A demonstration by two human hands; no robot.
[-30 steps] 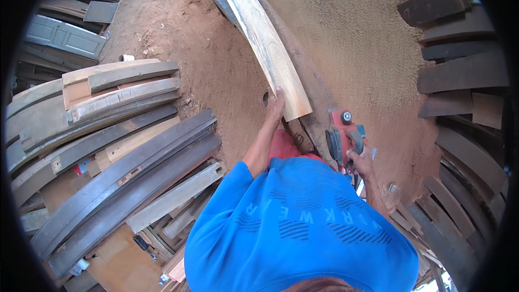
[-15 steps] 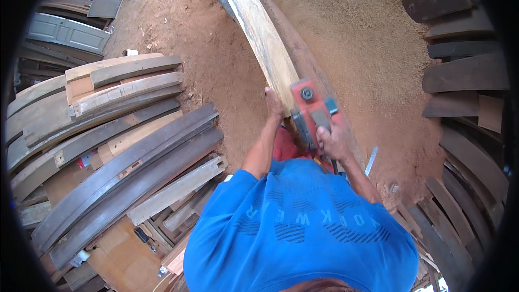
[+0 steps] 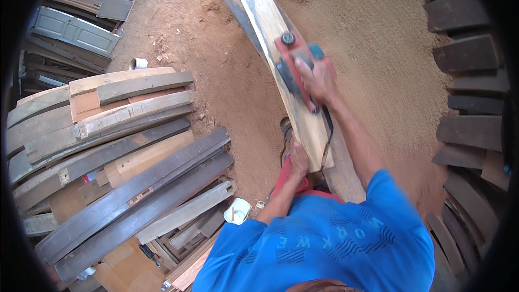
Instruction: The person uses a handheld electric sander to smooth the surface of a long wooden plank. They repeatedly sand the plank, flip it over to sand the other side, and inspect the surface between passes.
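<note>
A long pale wooden plank [image 3: 258, 10] with dark streaks stretches away from me, lying on a darker, weathered board [image 3: 346, 172]. My right hand [image 3: 318, 82] is closed round the handle of a red electric planer [image 3: 288, 54], which sits on the plank about midway along its visible length. The planer's black cord [image 3: 328, 130] trails back toward my body. At the near end, my left hand [image 3: 297, 161] grips the plank's left edge; some of its fingers are hidden.
Stacked old timbers [image 3: 135, 176] fill the left side, with a white bucket [image 3: 237, 211] and a white cup-like container [image 3: 138, 64] beside them. A panelled grey door [image 3: 75, 31] lies farther back. More dark boards [image 3: 467, 54] line the right. Sawdust [image 3: 389, 70] covers the ground.
My right hand has pushed the planer forward along the plank, away from my body. My left hand now sits lower in view, near the plank's near end. The view has shifted somewhat.
</note>
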